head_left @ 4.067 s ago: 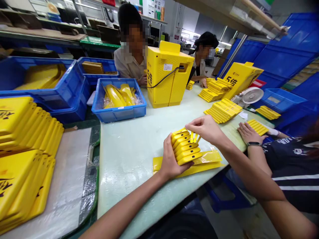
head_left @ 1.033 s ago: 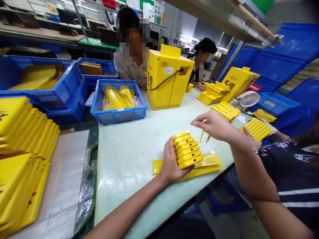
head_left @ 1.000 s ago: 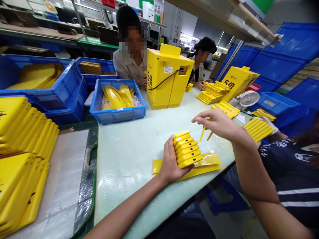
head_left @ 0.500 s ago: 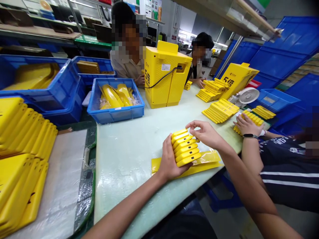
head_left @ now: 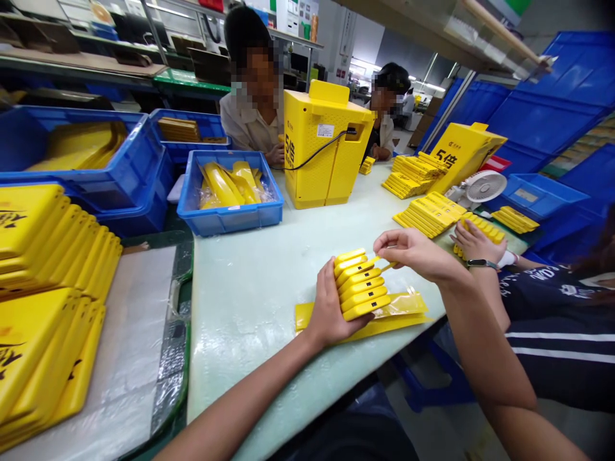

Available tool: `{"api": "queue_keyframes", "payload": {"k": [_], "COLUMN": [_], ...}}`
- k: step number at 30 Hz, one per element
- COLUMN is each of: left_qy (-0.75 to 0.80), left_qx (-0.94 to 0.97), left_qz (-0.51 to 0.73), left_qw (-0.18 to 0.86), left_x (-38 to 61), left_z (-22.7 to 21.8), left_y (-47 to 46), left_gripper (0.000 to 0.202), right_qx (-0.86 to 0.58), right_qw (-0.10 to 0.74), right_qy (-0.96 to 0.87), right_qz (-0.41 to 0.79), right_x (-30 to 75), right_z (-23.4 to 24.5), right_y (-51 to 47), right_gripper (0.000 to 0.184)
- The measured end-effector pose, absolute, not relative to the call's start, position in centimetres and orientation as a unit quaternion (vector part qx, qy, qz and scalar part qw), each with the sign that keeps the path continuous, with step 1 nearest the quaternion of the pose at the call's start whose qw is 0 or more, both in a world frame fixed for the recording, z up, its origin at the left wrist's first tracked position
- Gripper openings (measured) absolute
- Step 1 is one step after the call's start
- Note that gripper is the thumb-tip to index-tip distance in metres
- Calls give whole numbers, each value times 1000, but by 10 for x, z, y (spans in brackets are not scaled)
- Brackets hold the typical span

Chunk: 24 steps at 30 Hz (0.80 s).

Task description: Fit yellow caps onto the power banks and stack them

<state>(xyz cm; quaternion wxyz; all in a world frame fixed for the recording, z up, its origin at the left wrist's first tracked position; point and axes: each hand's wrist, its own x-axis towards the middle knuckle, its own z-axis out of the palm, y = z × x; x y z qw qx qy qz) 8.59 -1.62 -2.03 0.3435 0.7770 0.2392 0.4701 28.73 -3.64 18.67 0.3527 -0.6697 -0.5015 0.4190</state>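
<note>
My left hand (head_left: 330, 310) is wrapped round the near end of a row of several yellow power banks (head_left: 358, 284) standing on edge on the pale green table (head_left: 250, 294). My right hand (head_left: 413, 251) is pinched on a thin yellow strip (head_left: 379, 264) that sticks out of the row's far side. Yellow plastic bags (head_left: 398, 310) lie flat under the row.
A yellow charging cabinet (head_left: 324, 150) and a blue bin of bagged yellow parts (head_left: 229, 192) stand at the back. More power-bank stacks (head_left: 427, 214) lie to the right, with a co-worker's hand (head_left: 475, 242) on one. Yellow panels (head_left: 43, 282) lean at left. Two people sit opposite.
My right hand had lifted strips away to the right, came back to the row, and now pulls one strip out sideways. My left hand stayed on the row.
</note>
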Motion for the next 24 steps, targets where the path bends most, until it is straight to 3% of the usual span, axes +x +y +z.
{"api": "queue_keyframes", "payload": {"k": [4, 8, 16, 24], "left_qy": [237, 240, 245, 242], "left_qx": [774, 773, 770, 775], "left_qz": [474, 473, 468, 475], "left_qw": [346, 347, 357, 340], "left_x": [87, 87, 86, 88], "left_z": [-21, -21, -16, -19], "left_y": [-17, -17, -17, -16], "left_gripper": [147, 147, 143, 144], "right_qx": [-667, -682, -725, -743], "right_qw": [462, 396, 317, 284], "right_qy": [-467, -482, -527, -525], "right_qz": [351, 382, 311, 303], "right_x": [273, 267, 259, 239], "right_z": [187, 188, 200, 210], "right_y": [-44, -47, -34, -31], "right_gripper": [52, 50, 15, 19]}}
